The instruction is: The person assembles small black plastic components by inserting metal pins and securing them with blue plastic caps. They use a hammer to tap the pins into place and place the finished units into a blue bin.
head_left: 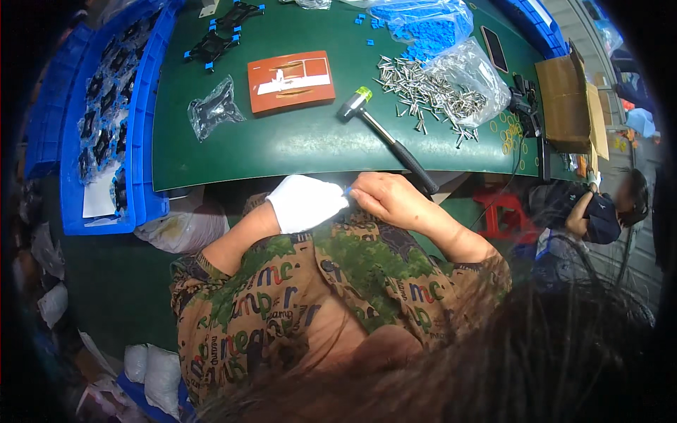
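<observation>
My left hand, in a white glove, and my bare right hand meet in front of my body at the near edge of the green table. Fingers of both are closed, pinching a small blue piece where they meet; most of it is hidden. Just beyond my right hand lies a mallet with a yellow-green face and a black grip, its handle end over the table's edge. Farther off sits a red-brown block with slots in its top. Left of that, a black part lies in a clear bag.
Metal pins spill from a clear bag, near a heap of small blue pieces. Black parts with blue tips lie far left. A blue crate holds bagged parts. At right are a phone, a cardboard box and another person.
</observation>
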Tool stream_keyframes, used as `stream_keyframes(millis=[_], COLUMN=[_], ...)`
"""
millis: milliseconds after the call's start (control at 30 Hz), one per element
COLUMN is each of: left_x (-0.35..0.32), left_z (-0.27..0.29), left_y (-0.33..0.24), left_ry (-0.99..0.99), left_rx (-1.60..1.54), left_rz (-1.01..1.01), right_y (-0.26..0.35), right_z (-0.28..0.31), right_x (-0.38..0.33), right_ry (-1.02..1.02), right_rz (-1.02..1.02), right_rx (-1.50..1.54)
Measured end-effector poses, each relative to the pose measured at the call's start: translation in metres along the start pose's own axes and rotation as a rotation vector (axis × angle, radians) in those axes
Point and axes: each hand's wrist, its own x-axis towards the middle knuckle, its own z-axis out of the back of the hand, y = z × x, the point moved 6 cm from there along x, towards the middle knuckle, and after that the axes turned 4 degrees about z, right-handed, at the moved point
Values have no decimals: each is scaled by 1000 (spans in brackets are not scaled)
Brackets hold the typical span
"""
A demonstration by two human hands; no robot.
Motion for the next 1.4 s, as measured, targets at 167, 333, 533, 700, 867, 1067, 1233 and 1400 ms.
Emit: stream_keyframes(millis=[167, 333, 533, 700, 867, 1067, 1233, 1400], left_x=[-2, -2, -2, -1, -5, -8, -6, -10], left_z=[2, 2, -12, -12, -16, -3, 16, 25], left_y=[0, -2, 10, 10, 14, 17, 5, 29], left_ry=[-50, -23, 67, 161, 187, 295, 177, 21], left_rx=[-34, -53, -216, -406, -510, -629, -605, -992], left_rz=[-69, -52, 50, 221, 249, 352, 412, 191], right_y=[-3, 3, 6, -27, -49, -31, -9, -59], right_z=[-3, -5, 0, -21, -51, -24, 50, 98], right_x=[-1, -2, 5, 4, -4, 10, 9, 5], right_ry=[54, 50, 190, 503, 617, 410, -183, -305], right_rz=[-25, 36, 49, -319, -434, -198, 122, 4], right_rx=[17, -24, -27, 718, 1004, 517, 6, -644])
